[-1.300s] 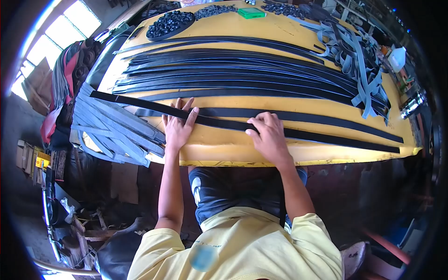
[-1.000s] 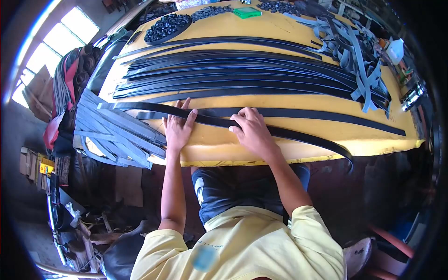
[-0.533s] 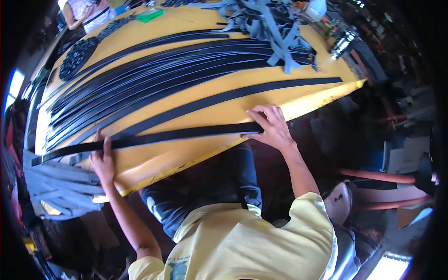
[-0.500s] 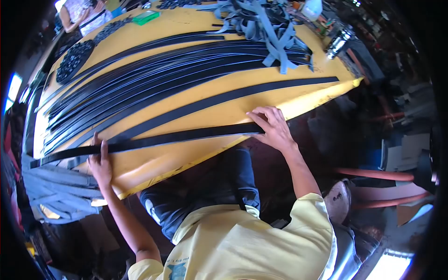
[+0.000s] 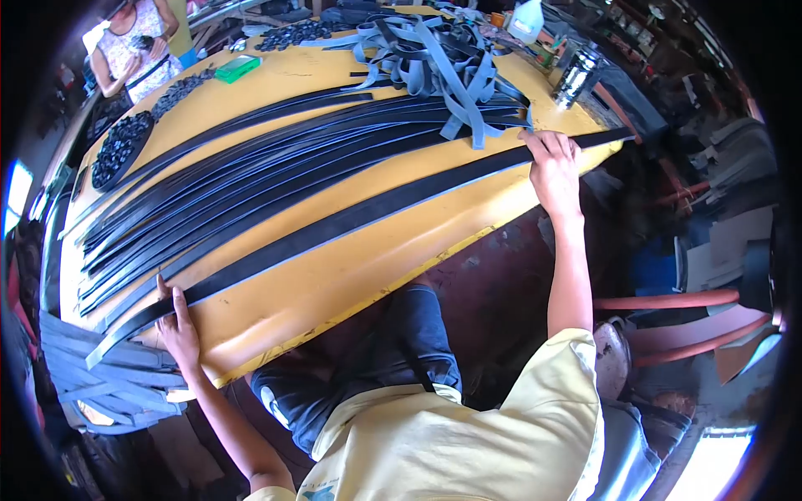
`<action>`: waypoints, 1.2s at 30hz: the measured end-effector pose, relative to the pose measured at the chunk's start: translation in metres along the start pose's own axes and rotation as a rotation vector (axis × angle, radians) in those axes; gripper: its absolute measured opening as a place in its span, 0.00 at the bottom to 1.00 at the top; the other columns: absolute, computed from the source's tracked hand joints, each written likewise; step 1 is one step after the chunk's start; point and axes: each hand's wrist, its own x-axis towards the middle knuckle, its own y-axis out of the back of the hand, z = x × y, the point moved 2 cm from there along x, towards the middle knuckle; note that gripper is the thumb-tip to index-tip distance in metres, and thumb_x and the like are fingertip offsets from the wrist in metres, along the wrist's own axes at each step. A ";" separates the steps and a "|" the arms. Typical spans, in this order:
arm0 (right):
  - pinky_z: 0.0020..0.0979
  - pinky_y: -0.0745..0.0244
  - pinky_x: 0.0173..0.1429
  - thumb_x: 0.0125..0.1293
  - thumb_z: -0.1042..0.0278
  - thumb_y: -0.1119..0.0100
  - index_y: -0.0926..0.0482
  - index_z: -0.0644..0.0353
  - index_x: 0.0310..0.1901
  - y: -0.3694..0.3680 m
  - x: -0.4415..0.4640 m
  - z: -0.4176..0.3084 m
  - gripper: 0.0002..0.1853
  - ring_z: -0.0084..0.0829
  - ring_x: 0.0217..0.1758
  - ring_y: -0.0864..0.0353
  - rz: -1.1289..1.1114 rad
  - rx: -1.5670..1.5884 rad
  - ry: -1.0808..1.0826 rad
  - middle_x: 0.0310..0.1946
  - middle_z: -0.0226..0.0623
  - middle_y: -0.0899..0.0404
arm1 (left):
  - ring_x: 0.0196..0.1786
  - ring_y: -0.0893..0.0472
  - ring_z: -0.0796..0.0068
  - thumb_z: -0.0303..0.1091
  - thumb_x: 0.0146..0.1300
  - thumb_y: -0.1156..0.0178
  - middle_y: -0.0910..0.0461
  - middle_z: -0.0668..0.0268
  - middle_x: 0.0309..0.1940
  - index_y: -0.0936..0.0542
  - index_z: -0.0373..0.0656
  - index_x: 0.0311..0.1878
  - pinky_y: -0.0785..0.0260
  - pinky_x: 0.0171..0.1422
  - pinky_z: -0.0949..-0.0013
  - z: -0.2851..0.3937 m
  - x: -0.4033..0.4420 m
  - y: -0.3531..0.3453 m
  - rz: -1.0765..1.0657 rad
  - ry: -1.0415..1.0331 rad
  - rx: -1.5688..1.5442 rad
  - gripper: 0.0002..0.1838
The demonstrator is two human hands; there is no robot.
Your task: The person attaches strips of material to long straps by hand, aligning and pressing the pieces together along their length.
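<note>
A long black strip [image 5: 359, 215] runs slantwise across the front of the yellow table [image 5: 334, 280]. Its left end curves down past my left hand [image 5: 179, 327], whose fingers are apart with the strip passing between or under them. Near the strip's right end, my right hand [image 5: 553, 167] pinches it by the edge, above the table's front right corner. Behind it lies a bundle of several black strips [image 5: 276, 159]. The second single strip that lay on the table is mostly hidden, seemingly under the held one.
Grey strips [image 5: 109, 359] hang over the left corner; tangled grey strips [image 5: 451, 75] lie at the back. Near them stand a shiny metal container [image 5: 578, 77] and a whitish bottle [image 5: 526, 21]. Small black pieces [image 5: 121, 150] and a green box [image 5: 238, 68] sit far left. Beyond stands another person [image 5: 138, 50].
The view has turned to the right. My right hand has moved right and away from me along the table with the strip, which now lies over the other single strip's place. My left hand stays near the left end.
</note>
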 end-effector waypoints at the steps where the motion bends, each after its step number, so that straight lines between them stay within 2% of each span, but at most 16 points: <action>1: 0.45 0.31 0.65 0.56 0.84 0.41 0.15 0.53 0.58 -0.014 0.002 0.001 0.26 0.40 0.58 0.22 0.002 0.004 0.015 0.48 0.34 0.18 | 0.76 0.28 0.57 0.45 0.83 0.50 0.28 0.48 0.75 0.34 0.39 0.80 0.43 0.79 0.62 -0.002 0.000 -0.001 0.005 0.022 -0.060 0.30; 2: 0.45 0.31 0.65 0.56 0.84 0.41 0.15 0.53 0.58 -0.030 -0.002 0.001 0.26 0.40 0.58 0.22 0.007 0.029 0.027 0.48 0.34 0.18 | 0.77 0.29 0.62 0.45 0.83 0.49 0.29 0.49 0.76 0.36 0.37 0.81 0.44 0.80 0.66 -0.003 0.000 -0.001 0.015 0.047 -0.115 0.31; 4: 0.46 0.32 0.67 0.56 0.85 0.41 0.18 0.53 0.62 -0.077 -0.014 -0.002 0.30 0.42 0.61 0.23 -0.213 0.025 0.021 0.52 0.36 0.19 | 0.68 0.22 0.49 0.45 0.81 0.46 0.22 0.46 0.68 0.31 0.40 0.78 0.36 0.74 0.58 0.003 -0.002 0.001 0.004 0.142 -0.078 0.30; 5: 0.49 0.35 0.72 0.56 0.85 0.41 0.20 0.53 0.65 -0.098 -0.029 -0.004 0.33 0.45 0.65 0.25 -0.262 0.092 0.022 0.59 0.39 0.21 | 0.65 0.20 0.49 0.46 0.80 0.44 0.19 0.48 0.63 0.31 0.42 0.78 0.35 0.72 0.57 0.005 -0.003 0.000 0.039 0.078 -0.022 0.30; 6: 0.49 0.40 0.78 0.55 0.85 0.41 0.21 0.55 0.66 -0.104 -0.034 -0.016 0.33 0.46 0.70 0.27 -0.397 0.207 -0.034 0.63 0.41 0.22 | 0.61 0.19 0.50 0.47 0.79 0.43 0.16 0.49 0.59 0.30 0.43 0.78 0.33 0.70 0.57 0.008 -0.004 0.002 0.072 0.018 0.045 0.30; 9: 0.47 0.41 0.79 0.59 0.83 0.39 0.21 0.56 0.66 -0.081 -0.015 -0.090 0.30 0.46 0.73 0.29 -0.470 0.491 -0.044 0.65 0.42 0.23 | 0.54 0.18 0.52 0.48 0.79 0.41 0.15 0.52 0.50 0.29 0.43 0.78 0.31 0.66 0.56 0.026 -0.007 0.008 0.081 0.031 0.073 0.31; 11: 0.46 0.38 0.78 0.65 0.75 0.35 0.21 0.57 0.65 -0.058 -0.001 -0.169 0.26 0.46 0.73 0.28 -0.461 1.003 0.022 0.64 0.43 0.22 | 0.54 0.18 0.52 0.48 0.78 0.41 0.15 0.52 0.49 0.30 0.41 0.78 0.31 0.65 0.55 0.027 -0.007 0.006 0.104 -0.012 0.061 0.31; 12: 0.47 0.38 0.78 0.68 0.65 0.31 0.20 0.57 0.65 -0.053 0.000 -0.203 0.24 0.46 0.72 0.27 -0.466 1.037 0.082 0.64 0.43 0.21 | 0.54 0.18 0.52 0.48 0.78 0.41 0.16 0.52 0.48 0.30 0.41 0.78 0.31 0.65 0.55 0.025 -0.006 0.005 0.113 -0.016 0.018 0.32; 13: 0.43 0.36 0.78 0.69 0.64 0.30 0.20 0.58 0.64 -0.046 0.002 -0.235 0.23 0.45 0.73 0.28 -0.454 1.020 0.151 0.65 0.42 0.22 | 0.53 0.19 0.53 0.48 0.78 0.41 0.16 0.53 0.47 0.30 0.40 0.78 0.31 0.65 0.55 0.020 -0.006 0.003 0.133 -0.041 0.020 0.32; 16: 0.43 0.35 0.77 0.70 0.58 0.32 0.20 0.60 0.64 -0.042 0.013 -0.299 0.25 0.44 0.72 0.28 -0.421 1.058 0.241 0.63 0.41 0.22 | 0.71 0.23 0.55 0.44 0.78 0.42 0.20 0.48 0.66 0.31 0.42 0.79 0.36 0.76 0.57 0.023 -0.008 0.003 0.163 0.118 -0.226 0.31; 17: 0.44 0.34 0.76 0.70 0.58 0.32 0.19 0.61 0.63 -0.045 0.015 -0.312 0.24 0.44 0.69 0.26 -0.461 1.045 0.282 0.60 0.41 0.21 | 0.72 0.26 0.64 0.42 0.80 0.44 0.25 0.44 0.70 0.35 0.43 0.81 0.40 0.78 0.62 0.019 -0.007 0.004 0.133 0.155 -0.307 0.31; 20: 0.43 0.31 0.72 0.69 0.60 0.32 0.17 0.64 0.59 -0.051 0.015 -0.335 0.21 0.41 0.62 0.24 -0.457 1.055 0.324 0.53 0.40 0.21 | 0.70 0.26 0.67 0.41 0.80 0.45 0.23 0.46 0.68 0.34 0.44 0.81 0.39 0.78 0.63 0.018 -0.010 0.010 0.161 0.233 -0.445 0.30; 21: 0.42 0.32 0.72 0.69 0.61 0.32 0.16 0.64 0.58 -0.051 0.014 -0.337 0.20 0.41 0.62 0.24 -0.459 1.067 0.306 0.53 0.40 0.21 | 0.74 0.26 0.60 0.39 0.78 0.44 0.25 0.42 0.71 0.33 0.41 0.80 0.38 0.78 0.60 0.025 -0.010 0.013 0.165 0.247 -0.435 0.31; 32: 0.42 0.30 0.69 0.68 0.66 0.32 0.15 0.67 0.54 -0.046 0.011 -0.361 0.17 0.39 0.58 0.24 -0.392 1.088 0.305 0.50 0.38 0.21 | 0.69 0.23 0.51 0.51 0.69 0.35 0.18 0.51 0.63 0.23 0.43 0.73 0.41 0.76 0.53 0.022 -0.003 0.008 -0.013 0.030 0.078 0.33; 34: 0.42 0.30 0.69 0.68 0.66 0.32 0.15 0.67 0.53 -0.042 0.011 -0.371 0.17 0.39 0.58 0.23 -0.395 1.129 0.320 0.50 0.39 0.21 | 0.53 0.17 0.61 0.49 0.69 0.33 0.16 0.53 0.49 0.22 0.42 0.72 0.27 0.62 0.61 0.022 -0.002 0.008 0.039 -0.034 0.115 0.33; 36: 0.42 0.29 0.68 0.67 0.66 0.32 0.15 0.68 0.53 -0.042 0.012 -0.382 0.17 0.40 0.58 0.23 -0.392 1.141 0.326 0.50 0.39 0.21 | 0.52 0.17 0.61 0.48 0.69 0.33 0.16 0.52 0.49 0.22 0.42 0.71 0.27 0.62 0.60 0.022 -0.002 0.008 0.037 -0.037 0.127 0.32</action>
